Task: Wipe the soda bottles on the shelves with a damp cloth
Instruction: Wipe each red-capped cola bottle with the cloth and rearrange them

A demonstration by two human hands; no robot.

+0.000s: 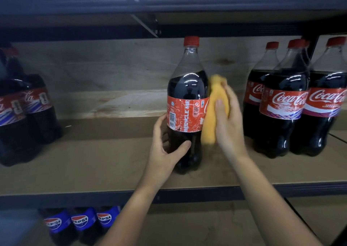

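We find the cola bottle upright at mid-shelf, its red label turned to show the barcode. Our left hand curls around its lower body, thumb across the front, while our right hand clutches a yellow cloth pressed against the bottle's right side. Further cola bottles stand grouped to the right and others to the left, with Pepsi bottles on the shelf below.

bottle mid-shelf | cloth at its right side
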